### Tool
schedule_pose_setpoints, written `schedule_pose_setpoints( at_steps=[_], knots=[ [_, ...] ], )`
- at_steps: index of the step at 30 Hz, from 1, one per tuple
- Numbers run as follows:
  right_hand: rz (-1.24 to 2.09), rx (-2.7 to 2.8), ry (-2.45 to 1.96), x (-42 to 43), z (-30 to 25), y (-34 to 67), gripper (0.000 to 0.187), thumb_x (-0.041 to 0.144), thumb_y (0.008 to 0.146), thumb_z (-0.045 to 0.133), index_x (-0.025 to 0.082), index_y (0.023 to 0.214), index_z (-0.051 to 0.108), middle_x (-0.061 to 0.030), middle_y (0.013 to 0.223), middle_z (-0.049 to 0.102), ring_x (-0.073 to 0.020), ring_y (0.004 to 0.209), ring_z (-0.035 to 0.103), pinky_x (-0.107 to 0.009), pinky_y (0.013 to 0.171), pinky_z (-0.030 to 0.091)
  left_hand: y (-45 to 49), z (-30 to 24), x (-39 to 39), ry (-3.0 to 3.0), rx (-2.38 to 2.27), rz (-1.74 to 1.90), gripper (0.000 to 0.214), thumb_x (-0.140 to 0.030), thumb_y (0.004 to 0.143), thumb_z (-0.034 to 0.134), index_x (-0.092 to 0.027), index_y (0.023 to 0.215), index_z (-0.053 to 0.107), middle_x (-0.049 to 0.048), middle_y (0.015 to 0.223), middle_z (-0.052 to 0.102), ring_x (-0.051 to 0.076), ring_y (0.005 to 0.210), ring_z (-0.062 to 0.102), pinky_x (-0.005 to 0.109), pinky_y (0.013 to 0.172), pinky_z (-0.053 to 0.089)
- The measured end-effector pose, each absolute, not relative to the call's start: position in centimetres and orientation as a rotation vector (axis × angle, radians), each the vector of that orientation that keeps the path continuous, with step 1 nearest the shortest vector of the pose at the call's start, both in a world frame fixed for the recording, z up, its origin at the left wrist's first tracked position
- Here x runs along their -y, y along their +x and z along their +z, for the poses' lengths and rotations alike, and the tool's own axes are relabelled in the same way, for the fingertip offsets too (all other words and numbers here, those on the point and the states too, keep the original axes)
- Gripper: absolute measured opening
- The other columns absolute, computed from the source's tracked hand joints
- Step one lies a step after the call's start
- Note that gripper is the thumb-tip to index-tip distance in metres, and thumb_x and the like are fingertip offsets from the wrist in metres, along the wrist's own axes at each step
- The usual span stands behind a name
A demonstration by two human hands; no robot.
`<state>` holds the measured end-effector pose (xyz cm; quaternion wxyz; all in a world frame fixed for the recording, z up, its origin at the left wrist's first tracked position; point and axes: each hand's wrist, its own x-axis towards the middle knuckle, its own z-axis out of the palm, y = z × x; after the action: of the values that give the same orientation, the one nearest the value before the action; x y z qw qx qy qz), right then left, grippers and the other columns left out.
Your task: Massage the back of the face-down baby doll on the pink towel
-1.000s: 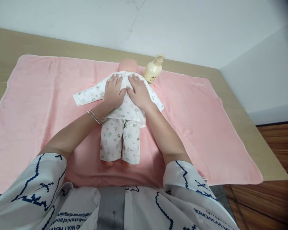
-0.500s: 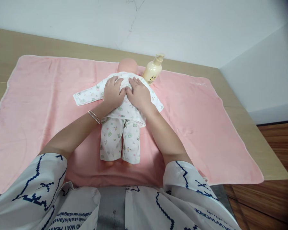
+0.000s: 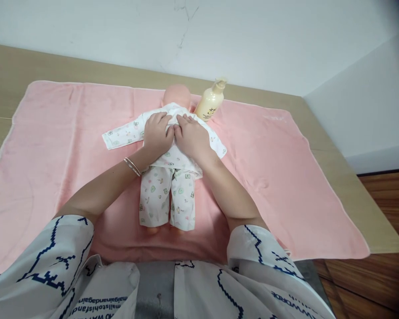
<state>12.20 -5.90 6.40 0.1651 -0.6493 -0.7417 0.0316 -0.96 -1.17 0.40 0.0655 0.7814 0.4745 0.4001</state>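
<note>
A baby doll [image 3: 168,177] in white printed pyjamas lies lengthwise on a pink towel [image 3: 53,146], its bare head [image 3: 177,94] pointing away from me. My left hand [image 3: 157,132] rests flat on the left side of the doll's chest, fingers stretched out. My right hand [image 3: 192,136] lies flat on the right side, thumb touching the left hand's thumb at the middle of the shirt. Neither hand grips anything. A cream pump bottle [image 3: 210,101] stands just right of the doll's head.
The towel covers a wooden tabletop [image 3: 326,141] that meets a white wall behind. The table's right edge drops to a wooden floor [image 3: 385,274]. A gold bangle [image 3: 132,166] is on my left wrist.
Both hands have slid a little down and inward on the doll's chest, so the thumbs now meet. The view has shifted slightly.
</note>
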Motion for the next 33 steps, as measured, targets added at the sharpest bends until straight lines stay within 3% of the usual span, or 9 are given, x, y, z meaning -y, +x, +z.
schedule_pose_setpoints(
  at_steps=[4, 7, 10, 14, 18, 21, 23, 29, 33],
  knots=[
    [0.156, 2.131, -1.791, 3.6, 5.5, 14.1, 0.056, 0.037, 0.104, 0.036, 0.013, 0.154, 0.041, -0.0158, 0.163, 0.037, -0.0342, 0.153, 0.032, -0.058, 0.125, 0.024, -0.7, -0.3, -0.1, 2.287, -1.437, 1.154, 0.049, -0.034, 0.094, 0.049, -0.018, 0.140, 0.054, 0.0158, 0.155, 0.049, 0.036, 0.149, 0.038, 0.059, 0.125, 0.026],
    [0.132, 2.133, -1.782, 3.2, 5.1, 14.2, 0.056, 0.035, 0.103, 0.036, 0.014, 0.155, 0.040, -0.0132, 0.164, 0.035, -0.0324, 0.154, 0.030, -0.057, 0.126, 0.021, -0.7, -0.1, -0.2, 2.349, -1.399, 1.186, 0.044, -0.035, 0.094, 0.048, -0.023, 0.135, 0.058, 0.0128, 0.147, 0.057, 0.033, 0.141, 0.047, 0.057, 0.122, 0.031],
    [0.063, 2.110, -1.818, 4.3, 5.5, 13.0, 0.052, 0.028, 0.103, 0.033, 0.011, 0.150, 0.045, -0.0164, 0.155, 0.049, -0.0325, 0.147, 0.042, -0.055, 0.123, 0.030, -0.9, 0.6, 0.7, 2.430, -1.411, 1.230, 0.036, -0.033, 0.094, 0.046, -0.022, 0.123, 0.065, 0.0128, 0.125, 0.069, 0.031, 0.122, 0.060, 0.053, 0.111, 0.043],
    [-0.014, 2.083, -1.883, 6.1, 6.2, 11.5, 0.050, 0.023, 0.101, 0.033, 0.007, 0.144, 0.052, -0.0219, 0.143, 0.060, -0.0356, 0.136, 0.054, -0.052, 0.114, 0.041, -1.1, 1.2, 1.7, 2.448, -1.479, 1.229, 0.032, -0.029, 0.092, 0.046, -0.021, 0.112, 0.069, 0.0129, 0.109, 0.071, 0.031, 0.108, 0.062, 0.052, 0.101, 0.049],
    [0.070, 2.087, -1.858, 5.5, 6.2, 12.3, 0.052, 0.031, 0.102, 0.034, 0.009, 0.147, 0.051, -0.0207, 0.150, 0.054, -0.0367, 0.142, 0.048, -0.055, 0.116, 0.039, -0.9, 0.6, 0.9, 2.356, -1.497, 1.197, 0.040, -0.029, 0.091, 0.048, -0.016, 0.126, 0.064, 0.0169, 0.131, 0.065, 0.034, 0.126, 0.056, 0.055, 0.114, 0.040],
    [0.121, 2.100, -1.820, 3.9, 5.5, 13.7, 0.057, 0.039, 0.103, 0.036, 0.012, 0.152, 0.044, -0.0169, 0.159, 0.044, -0.0352, 0.149, 0.037, -0.059, 0.122, 0.028, -0.8, -0.3, -0.3, 2.316, -1.490, 1.155, 0.051, -0.032, 0.090, 0.052, -0.018, 0.140, 0.054, 0.0166, 0.152, 0.051, 0.036, 0.145, 0.042, 0.060, 0.124, 0.025],
    [0.120, 2.111, -1.793, 3.1, 5.0, 14.2, 0.058, 0.042, 0.103, 0.036, 0.013, 0.153, 0.042, -0.0151, 0.161, 0.041, -0.0327, 0.151, 0.035, -0.058, 0.125, 0.022, -0.8, -0.7, -0.7, 2.317, -1.468, 1.157, 0.053, -0.035, 0.091, 0.053, -0.022, 0.142, 0.052, 0.0143, 0.154, 0.050, 0.035, 0.148, 0.039, 0.060, 0.125, 0.023],
    [0.012, 2.085, -1.794, 4.5, 5.1, 12.7, 0.051, 0.032, 0.104, 0.030, 0.012, 0.147, 0.049, -0.0169, 0.153, 0.052, -0.0324, 0.143, 0.046, -0.059, 0.122, 0.026, -1.3, 0.7, 0.3, 2.413, -1.432, 1.181, 0.045, -0.033, 0.089, 0.050, -0.018, 0.130, 0.062, 0.0151, 0.121, 0.066, 0.033, 0.118, 0.059, 0.052, 0.109, 0.043],
    [-0.033, 2.075, -1.830, 5.6, 6.0, 11.9, 0.048, 0.026, 0.104, 0.029, 0.012, 0.140, 0.056, -0.0176, 0.142, 0.062, -0.0329, 0.135, 0.055, -0.063, 0.124, 0.018, -1.2, 1.5, 0.7, 2.382, -1.479, 1.168, 0.037, -0.030, 0.087, 0.051, -0.020, 0.118, 0.068, 0.0135, 0.108, 0.066, 0.033, 0.109, 0.060, 0.053, 0.102, 0.048]
  ],
)
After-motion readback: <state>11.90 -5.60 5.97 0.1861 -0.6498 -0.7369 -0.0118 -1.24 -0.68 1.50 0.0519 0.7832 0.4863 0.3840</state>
